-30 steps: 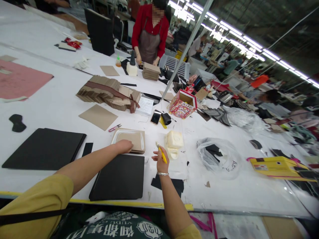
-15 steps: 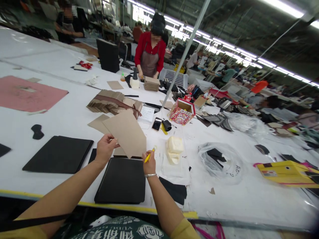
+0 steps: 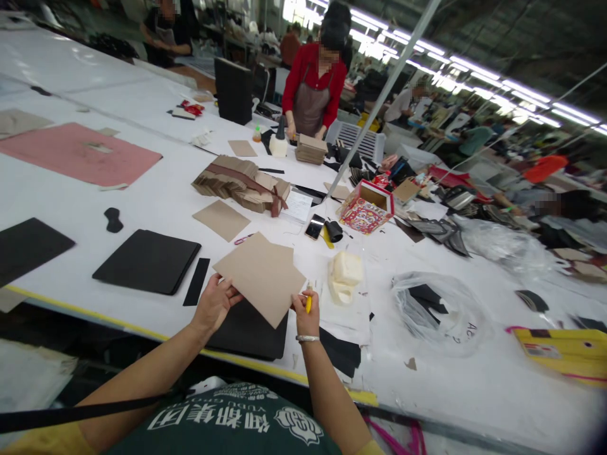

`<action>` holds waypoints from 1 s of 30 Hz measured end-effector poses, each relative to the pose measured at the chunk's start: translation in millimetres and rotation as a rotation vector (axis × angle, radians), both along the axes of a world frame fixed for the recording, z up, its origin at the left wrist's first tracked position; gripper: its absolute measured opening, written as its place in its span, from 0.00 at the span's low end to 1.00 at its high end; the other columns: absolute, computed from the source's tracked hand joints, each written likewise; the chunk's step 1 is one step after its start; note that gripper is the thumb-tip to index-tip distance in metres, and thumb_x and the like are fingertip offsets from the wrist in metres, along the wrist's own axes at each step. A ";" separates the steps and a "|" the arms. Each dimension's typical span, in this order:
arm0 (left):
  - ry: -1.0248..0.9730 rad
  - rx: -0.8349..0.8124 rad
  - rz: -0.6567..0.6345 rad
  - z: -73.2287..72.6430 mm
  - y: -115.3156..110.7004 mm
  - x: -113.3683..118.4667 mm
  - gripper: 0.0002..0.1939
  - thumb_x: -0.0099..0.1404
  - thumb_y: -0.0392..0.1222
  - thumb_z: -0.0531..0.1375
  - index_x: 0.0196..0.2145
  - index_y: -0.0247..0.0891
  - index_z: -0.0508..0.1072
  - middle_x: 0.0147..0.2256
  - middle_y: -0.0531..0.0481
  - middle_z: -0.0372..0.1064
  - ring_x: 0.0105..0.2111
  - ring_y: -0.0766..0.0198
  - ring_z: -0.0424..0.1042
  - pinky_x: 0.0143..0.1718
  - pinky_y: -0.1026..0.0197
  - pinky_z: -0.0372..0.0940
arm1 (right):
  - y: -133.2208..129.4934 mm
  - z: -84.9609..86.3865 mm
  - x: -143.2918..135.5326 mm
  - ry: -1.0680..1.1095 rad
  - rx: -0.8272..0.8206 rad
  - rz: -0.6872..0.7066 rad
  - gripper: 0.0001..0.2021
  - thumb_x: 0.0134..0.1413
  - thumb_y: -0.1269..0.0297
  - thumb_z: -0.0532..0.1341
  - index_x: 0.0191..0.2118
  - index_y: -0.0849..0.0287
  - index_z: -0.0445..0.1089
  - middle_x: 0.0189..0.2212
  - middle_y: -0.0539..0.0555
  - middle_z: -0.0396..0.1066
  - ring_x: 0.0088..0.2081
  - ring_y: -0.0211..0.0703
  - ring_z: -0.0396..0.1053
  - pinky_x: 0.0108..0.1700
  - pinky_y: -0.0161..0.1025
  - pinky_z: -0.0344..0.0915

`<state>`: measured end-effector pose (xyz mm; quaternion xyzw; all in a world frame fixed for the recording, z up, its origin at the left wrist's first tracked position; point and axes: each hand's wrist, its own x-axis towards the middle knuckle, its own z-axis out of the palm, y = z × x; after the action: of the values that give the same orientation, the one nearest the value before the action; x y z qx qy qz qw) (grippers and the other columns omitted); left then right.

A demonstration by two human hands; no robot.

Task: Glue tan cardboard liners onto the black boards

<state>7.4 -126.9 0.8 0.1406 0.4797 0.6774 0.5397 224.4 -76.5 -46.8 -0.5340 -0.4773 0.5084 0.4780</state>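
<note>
Thin beige cardboard (image 3: 258,272), apparently two overlapping sheets, is held up in front of me over a stack of black panels (image 3: 251,338). My left hand (image 3: 217,304) grips its left edge, thumb on top and fingers beneath. At the right corner, my right hand (image 3: 307,314) pinches the board and also holds a slim yellow tool (image 3: 309,302) with a pale tip; its exact kind is unclear. Another beige sheet (image 3: 221,220) lies just beyond. A black strip (image 3: 196,282) rests left of my left hand, beside a second black stack (image 3: 148,262).
A cream container (image 3: 345,277) stands right of my hands, near a plastic bag (image 3: 436,309) with black scraps. Farther back are a phone (image 3: 315,226), a red patterned box (image 3: 367,208) and piled cardboard pieces (image 3: 237,180). A co-worker in red (image 3: 313,88) works across the table.
The cardboard has turned flatter and come nearer over the black stack, with both hands still on it. My view has swung left, so the table's contents appear farther right.
</note>
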 end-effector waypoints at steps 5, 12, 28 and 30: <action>0.289 -0.274 -0.015 -35.3 -41.7 -31.4 0.23 0.52 0.57 0.57 0.40 0.39 0.69 0.30 0.52 0.68 0.31 0.64 0.68 0.28 0.63 0.65 | -18.7 -9.4 33.9 -0.100 -0.025 0.199 0.14 0.48 0.58 0.59 0.37 0.55 0.54 0.21 0.44 0.63 0.24 0.35 0.64 0.31 0.36 0.64; 0.582 -0.501 -0.188 -76.7 -74.2 -44.8 0.17 0.45 0.53 0.62 0.27 0.36 0.74 0.22 0.53 0.68 0.24 0.65 0.66 0.24 0.66 0.62 | -27.4 -29.0 27.9 -0.551 0.007 0.202 0.11 0.49 0.56 0.56 0.36 0.56 0.57 0.24 0.48 0.67 0.25 0.39 0.65 0.31 0.37 0.60; 0.743 -0.634 -0.228 -108.7 -47.5 -53.7 0.15 0.47 0.51 0.60 0.22 0.35 0.73 0.20 0.52 0.69 0.23 0.63 0.66 0.25 0.65 0.58 | -13.9 -48.3 6.4 -0.773 -0.036 0.192 0.11 0.51 0.56 0.51 0.38 0.57 0.59 0.27 0.51 0.68 0.26 0.43 0.67 0.29 0.37 0.59; 0.761 -0.654 -0.246 -108.7 -46.3 -54.7 0.16 0.47 0.52 0.59 0.22 0.35 0.74 0.21 0.52 0.70 0.24 0.62 0.67 0.26 0.65 0.58 | -13.4 -49.2 5.0 -0.802 -0.043 0.197 0.12 0.52 0.56 0.50 0.39 0.58 0.59 0.28 0.51 0.68 0.26 0.42 0.68 0.29 0.36 0.60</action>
<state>-47.2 -173.2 -108.0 0.2564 0.8086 0.3245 0.4185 229.4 -89.9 -96.1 -0.6515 -0.6637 0.3134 0.1918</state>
